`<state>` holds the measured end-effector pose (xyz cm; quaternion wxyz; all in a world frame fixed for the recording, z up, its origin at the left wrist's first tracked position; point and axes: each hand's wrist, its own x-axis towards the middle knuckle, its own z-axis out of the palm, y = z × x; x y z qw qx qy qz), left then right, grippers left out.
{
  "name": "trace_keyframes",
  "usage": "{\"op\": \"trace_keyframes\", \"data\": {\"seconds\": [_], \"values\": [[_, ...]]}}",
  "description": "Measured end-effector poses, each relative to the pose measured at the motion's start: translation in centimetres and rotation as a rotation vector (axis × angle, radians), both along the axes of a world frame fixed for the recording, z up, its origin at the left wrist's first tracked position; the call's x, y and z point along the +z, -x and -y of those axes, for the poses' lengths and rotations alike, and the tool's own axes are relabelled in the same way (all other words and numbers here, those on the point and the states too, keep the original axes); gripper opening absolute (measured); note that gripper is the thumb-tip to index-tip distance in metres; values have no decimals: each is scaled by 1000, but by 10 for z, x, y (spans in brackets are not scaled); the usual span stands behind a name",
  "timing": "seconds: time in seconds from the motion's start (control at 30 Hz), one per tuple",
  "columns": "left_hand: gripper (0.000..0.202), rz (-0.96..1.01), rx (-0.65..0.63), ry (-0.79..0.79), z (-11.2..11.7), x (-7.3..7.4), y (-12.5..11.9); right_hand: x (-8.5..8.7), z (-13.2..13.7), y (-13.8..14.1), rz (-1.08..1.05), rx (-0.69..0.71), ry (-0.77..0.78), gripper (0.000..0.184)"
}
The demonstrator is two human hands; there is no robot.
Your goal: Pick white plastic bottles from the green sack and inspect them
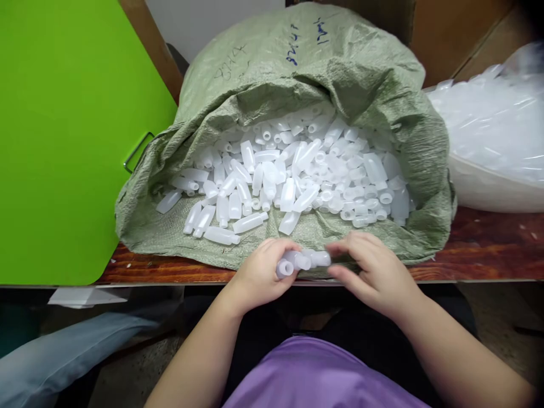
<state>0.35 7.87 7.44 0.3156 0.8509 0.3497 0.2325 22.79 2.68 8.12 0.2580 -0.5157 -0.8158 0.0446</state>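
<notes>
In the head view, my left hand [266, 275] is closed around a few small translucent white plastic bottles [301, 260], their open necks facing me and to the right. Just right of them is my right hand [368, 269], thumb and fingers apart, fingertips close to the rightmost bottle; whether they touch it I cannot tell. Both hands are at the front lip of a green woven sack [297, 62] lying on its side. Its mouth gapes towards me, showing a heap of loose bottles [272, 173] of the same kind.
A bright green panel [63, 130] with a metal handle stands at the left. On the right, a clear plastic bag [493, 136] bulges with more white pieces. Cardboard [463, 34] is behind. The reddish wooden tabletop [488, 243] ends near my lap. Someone's jeans-clad leg [72, 351] shows lower left.
</notes>
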Motion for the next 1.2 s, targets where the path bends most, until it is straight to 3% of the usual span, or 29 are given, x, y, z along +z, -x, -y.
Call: {"op": "trace_keyframes", "data": {"seconds": [0.1, 0.23, 0.4, 0.57, 0.73, 0.87, 0.97, 1.1, 1.2], "values": [[32, 6, -25, -25, -1, -1, 0, -2, -3, 4, 12, 80, -47, 20], [32, 6, -38, -28, -1, -1, -1, -5, -6, 6, -63, 5, 11, 23], [33, -7, -37, -28, -1, -1, -1, -9, -7, 4, -55, 167, 4, 20], [28, -48, -47, -37, -2, -1, -1, -11, -11, 12, -189, 102, 118, 18], [29, -61, -6, -19, -1, 2, -4, 0, -15, 3, -202, 52, 218, 24], [29, -83, 21, -11, 0, 4, -5, 1, -24, -36, 10, -180, 37, 23], [28, -88, 36, 16, -1, 4, -5, -4, -36, -56, 315, -225, 33, 22], [38, -81, 83, 120, -1, 3, -5, -7, -47, -56, 496, -257, 58, 24], [48, -58, 91, 152, -1, 3, -5, 0, -44, -52, 460, -273, 73, 22]]}}
